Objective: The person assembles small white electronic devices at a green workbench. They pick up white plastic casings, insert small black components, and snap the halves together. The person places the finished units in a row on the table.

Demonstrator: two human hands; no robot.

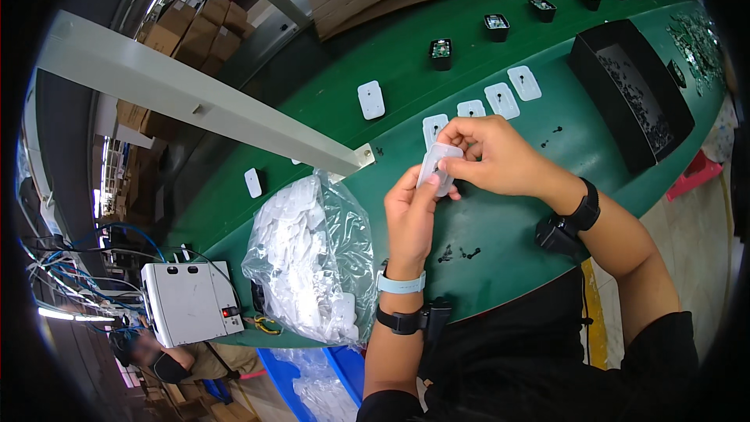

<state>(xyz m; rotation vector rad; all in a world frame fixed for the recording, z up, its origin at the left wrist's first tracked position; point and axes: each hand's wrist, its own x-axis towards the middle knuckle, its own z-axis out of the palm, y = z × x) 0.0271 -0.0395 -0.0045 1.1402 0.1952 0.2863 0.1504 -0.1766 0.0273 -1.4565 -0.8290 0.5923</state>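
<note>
A small white plastic cover (431, 165) is held tilted above the green bench, pinched between both my hands. My left hand (409, 215) grips its lower left side, thumb on the face. From the upper right my right hand (494, 155) holds it, with the thumb pressed on its inside and the fingers curled round the edge. Just beyond my hands lies a row of similar covers (501, 101), each with a small black piece in it. A few loose black pieces (471, 253) lie on the bench nearer me.
A clear bag (353, 266) full of white covers stands left, beside a grey metal box (187, 309). A black tray (587, 59) of small black parts sits right. Beyond runs a green belt with black housings (441, 62). A white post (234, 117) crosses the left side.
</note>
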